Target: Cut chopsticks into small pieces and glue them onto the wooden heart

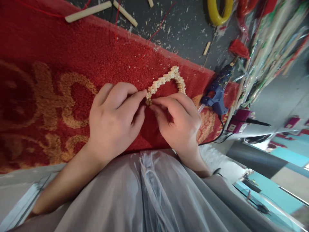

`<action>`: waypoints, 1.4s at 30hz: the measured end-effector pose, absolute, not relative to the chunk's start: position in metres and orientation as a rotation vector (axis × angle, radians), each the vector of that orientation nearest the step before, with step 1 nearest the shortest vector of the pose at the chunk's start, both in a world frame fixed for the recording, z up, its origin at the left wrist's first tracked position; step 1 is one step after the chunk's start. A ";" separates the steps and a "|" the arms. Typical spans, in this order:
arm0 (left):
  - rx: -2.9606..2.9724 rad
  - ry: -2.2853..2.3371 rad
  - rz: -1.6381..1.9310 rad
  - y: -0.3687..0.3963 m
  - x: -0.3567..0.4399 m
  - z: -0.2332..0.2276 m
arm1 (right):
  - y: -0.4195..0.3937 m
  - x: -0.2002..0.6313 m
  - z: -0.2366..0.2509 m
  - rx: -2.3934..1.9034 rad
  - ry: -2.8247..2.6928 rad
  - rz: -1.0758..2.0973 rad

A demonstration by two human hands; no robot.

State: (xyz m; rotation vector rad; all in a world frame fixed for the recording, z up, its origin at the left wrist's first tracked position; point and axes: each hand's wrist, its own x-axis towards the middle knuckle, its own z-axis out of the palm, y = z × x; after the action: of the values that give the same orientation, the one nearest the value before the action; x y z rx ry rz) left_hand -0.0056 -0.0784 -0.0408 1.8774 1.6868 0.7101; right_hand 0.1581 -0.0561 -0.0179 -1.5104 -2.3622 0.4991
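We sit over a shaggy red rug (60, 58) with gold swirls, laid on a dark floor (183, 29) littered with pale chips. Our left hand (113, 119) and right hand (178, 119) pinch, fingertips meeting, the near end of a bent strip of small cream wooden pieces (166, 80), which arches away beyond our fingers. A blue glue gun (216, 93) lies just right of them.

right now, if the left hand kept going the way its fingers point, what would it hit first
Probably the right hand: the left hand points across at it, both pinching the beaded strip, fingertips almost touching.
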 end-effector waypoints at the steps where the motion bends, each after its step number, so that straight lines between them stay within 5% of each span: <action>1: 1.876 1.686 0.716 -0.078 -0.005 -0.041 | -0.056 0.159 -0.018 -1.504 -2.354 0.493; 42: 1.967 1.686 0.711 -0.081 -0.003 -0.046 | -0.064 0.181 -0.018 -1.478 -2.305 0.390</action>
State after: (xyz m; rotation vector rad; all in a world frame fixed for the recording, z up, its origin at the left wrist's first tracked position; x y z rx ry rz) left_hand -0.0030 -0.0813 -0.0455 1.9672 1.6860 0.7109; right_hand 0.1808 -0.0640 -0.0181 -1.4781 -2.3048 0.3900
